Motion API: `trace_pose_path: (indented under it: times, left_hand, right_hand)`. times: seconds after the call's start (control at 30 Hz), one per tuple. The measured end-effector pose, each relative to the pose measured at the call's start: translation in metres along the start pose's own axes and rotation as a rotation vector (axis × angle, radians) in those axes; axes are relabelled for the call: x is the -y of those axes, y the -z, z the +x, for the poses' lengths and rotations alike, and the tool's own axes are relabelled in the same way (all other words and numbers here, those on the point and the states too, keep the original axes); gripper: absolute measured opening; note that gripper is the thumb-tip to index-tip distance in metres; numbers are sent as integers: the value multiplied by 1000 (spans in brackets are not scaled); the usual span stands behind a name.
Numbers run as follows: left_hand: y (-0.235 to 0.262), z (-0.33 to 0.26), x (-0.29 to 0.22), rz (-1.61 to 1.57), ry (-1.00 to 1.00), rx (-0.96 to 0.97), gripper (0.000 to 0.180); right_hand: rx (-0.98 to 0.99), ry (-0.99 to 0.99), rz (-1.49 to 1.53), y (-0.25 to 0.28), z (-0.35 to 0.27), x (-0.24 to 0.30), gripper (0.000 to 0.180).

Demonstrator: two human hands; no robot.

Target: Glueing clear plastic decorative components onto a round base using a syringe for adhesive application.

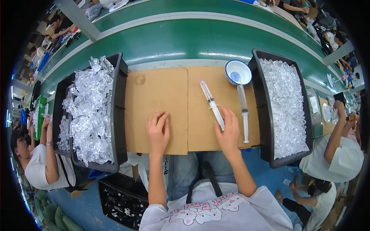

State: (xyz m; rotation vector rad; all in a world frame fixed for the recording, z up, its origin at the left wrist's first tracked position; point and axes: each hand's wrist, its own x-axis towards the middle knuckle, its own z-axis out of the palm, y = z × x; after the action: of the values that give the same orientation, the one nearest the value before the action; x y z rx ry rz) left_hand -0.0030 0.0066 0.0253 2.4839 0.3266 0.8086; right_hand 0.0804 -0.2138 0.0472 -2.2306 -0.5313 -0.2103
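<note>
Head view: left hand (158,133) released, fingers relaxed, over the cardboard (158,92). Right hand (229,134) has the pink-tipped syringe (211,102) by its plunger, between thumb and fingers! Just right, a yellow-tipped syringe (244,111) lies tip to the bowl (230,78).

Green sacks (51,211) (lower left); blue floor (85,202); white-shirted co-worker (40,167), far left

1. A factory workshop, apparently for handwork.
2. Twelve o'clock: a long green tabletop (165,42) spans the view.
3. Nine and three o'clock: black bins (120,104) heaped with clear plastic pieces (283,107) in bulk.
4. Eight, ten and four o'clock: other people (333,161), each at a separate place.
5. Half past seven: blue floor (85,206).
</note>
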Motion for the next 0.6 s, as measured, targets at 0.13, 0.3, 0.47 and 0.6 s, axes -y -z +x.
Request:
trace_pose_path:
  times: [0.13, 0.3, 0.47, 0.6]
  left_hand:
    - [-6, 2, 1, -10, -4, 4, 19]
    - [-10, 1, -1, -48, 36, 6, 17]
    - [-10, 2, -2, -29, 7, 0, 17]
    - [-5, 2, -2, -29, 31, -31, 16]
  right_hand:
    - [4, 26, -37, -4, 10, -5, 51]
    - [17, 49, -94, -9, 13, -13, 49]
    - [3, 30, -64, -8, 12, -8, 45]
    - [-21, 29, -45, -14, 12, -9, 43]
